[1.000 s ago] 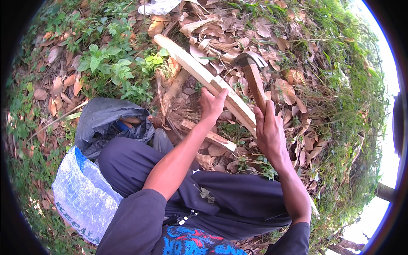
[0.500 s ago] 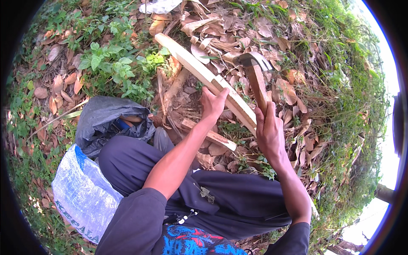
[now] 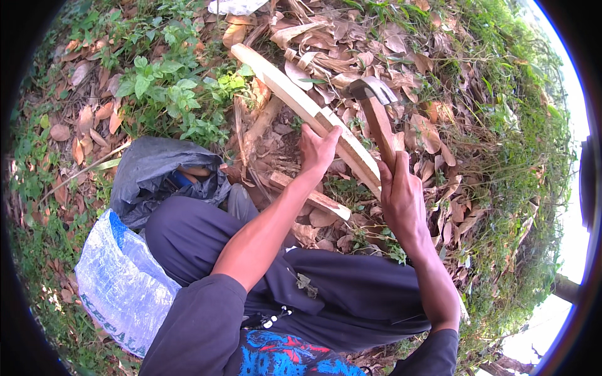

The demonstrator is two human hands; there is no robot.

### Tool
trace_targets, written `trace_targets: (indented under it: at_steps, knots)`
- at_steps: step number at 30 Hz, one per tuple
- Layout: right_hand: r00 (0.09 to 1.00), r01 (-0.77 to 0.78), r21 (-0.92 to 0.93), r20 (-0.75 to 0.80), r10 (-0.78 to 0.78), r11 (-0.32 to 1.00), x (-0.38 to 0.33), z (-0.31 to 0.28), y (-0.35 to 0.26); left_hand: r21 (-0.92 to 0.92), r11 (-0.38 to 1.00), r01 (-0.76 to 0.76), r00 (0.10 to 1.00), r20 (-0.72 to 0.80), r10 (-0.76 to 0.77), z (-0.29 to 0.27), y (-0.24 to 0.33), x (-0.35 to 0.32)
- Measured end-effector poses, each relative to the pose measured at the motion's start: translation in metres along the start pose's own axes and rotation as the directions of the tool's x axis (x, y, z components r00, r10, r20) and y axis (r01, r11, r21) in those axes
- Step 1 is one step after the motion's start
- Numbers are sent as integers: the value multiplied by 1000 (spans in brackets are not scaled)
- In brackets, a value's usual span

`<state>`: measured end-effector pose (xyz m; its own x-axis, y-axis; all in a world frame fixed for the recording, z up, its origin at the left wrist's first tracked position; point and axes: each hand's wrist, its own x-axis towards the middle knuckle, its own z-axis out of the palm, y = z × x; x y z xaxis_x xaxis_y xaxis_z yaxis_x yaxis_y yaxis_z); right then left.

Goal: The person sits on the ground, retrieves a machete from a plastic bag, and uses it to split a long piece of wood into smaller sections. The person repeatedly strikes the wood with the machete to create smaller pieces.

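Observation:
My left hand (image 3: 317,150) is closed around two pale wooden strips where they overlap. The longer strip (image 3: 269,72) slants away to the far left, and the second strip (image 3: 359,158) runs back toward my right hand. In my right hand (image 3: 403,197) is a claw hammer (image 3: 379,122), gripped by its wooden handle with the dark metal head up. The hammer head stands to the right of the strips, apart from them. A short piece of wood (image 3: 321,200) lies on the ground under my left forearm.
Dry brown leaves (image 3: 433,135) cover the ground, with green plants (image 3: 147,81) at the far left. Beside my bent knee sits a dark plastic bag (image 3: 141,169) with things inside. A white woven sack (image 3: 122,282) lies nearer. A root or branch (image 3: 260,122) sticks up beyond the short wood.
The wooden strips and my left hand have shifted very slightly to the right. The hammer stays nearly where it was, still in my right hand.

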<state>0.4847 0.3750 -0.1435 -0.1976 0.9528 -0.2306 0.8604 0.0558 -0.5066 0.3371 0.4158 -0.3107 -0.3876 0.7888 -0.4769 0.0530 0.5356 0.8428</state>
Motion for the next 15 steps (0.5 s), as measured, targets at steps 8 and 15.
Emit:
trace_targets:
  at_steps: [8,15]
  knots:
    - [1000,11,-89,-19,-13,996,8,11,10,19,999,46,997,-57,-45,1,2,-1]
    - [993,72,-8,-88,-73,997,6,21,11,-28,998,63,996,-57,-64,3,7,-3]
